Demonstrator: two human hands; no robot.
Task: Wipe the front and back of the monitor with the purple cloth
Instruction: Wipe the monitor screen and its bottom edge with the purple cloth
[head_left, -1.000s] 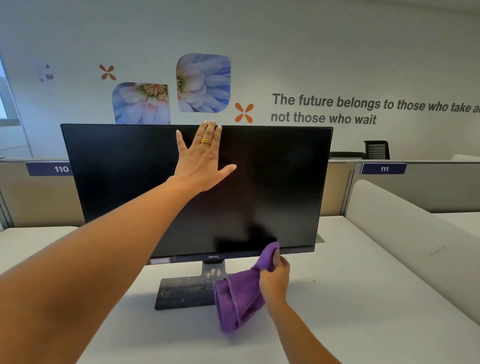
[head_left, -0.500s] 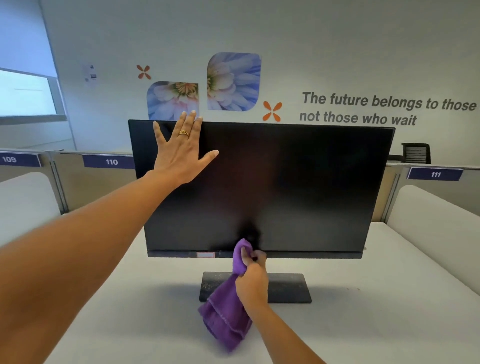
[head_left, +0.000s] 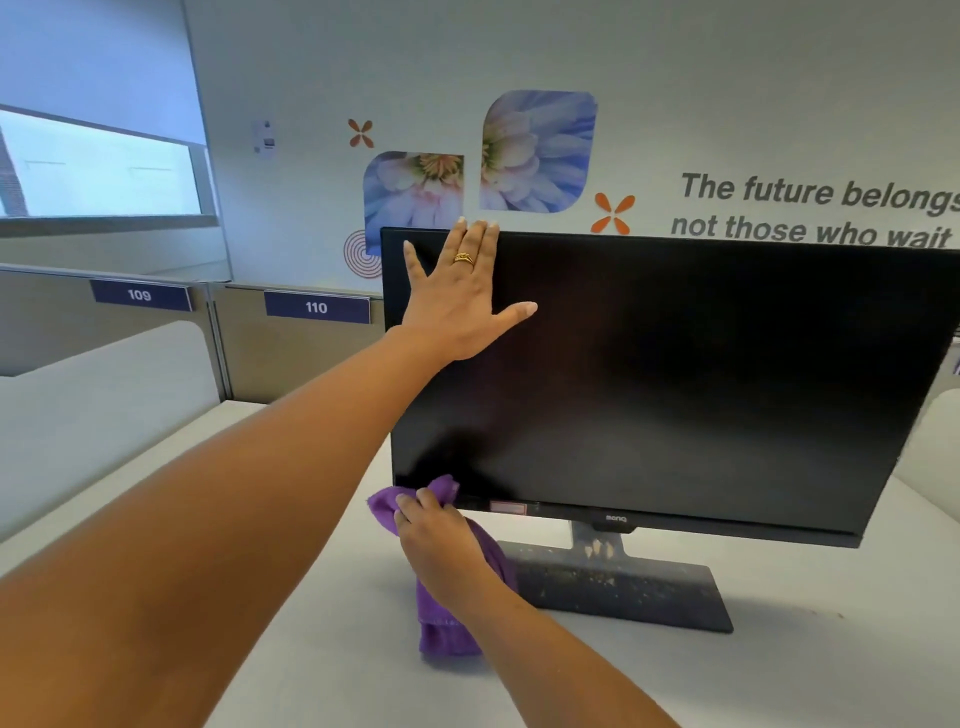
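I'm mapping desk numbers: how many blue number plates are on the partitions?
2: the blue rectangular plate reading 109 at far left, and the blue plate reading 110 just left of the black flat monitor, which may hide others.

We're in an open-plan office: low partitions (head_left: 291, 358) carrying desk number plates (head_left: 316, 307), a monitor (head_left: 675, 374) on a white surface (head_left: 779, 675), a motto (head_left: 810, 210) and flower decals (head_left: 537, 150) on the wall (head_left: 727, 78).
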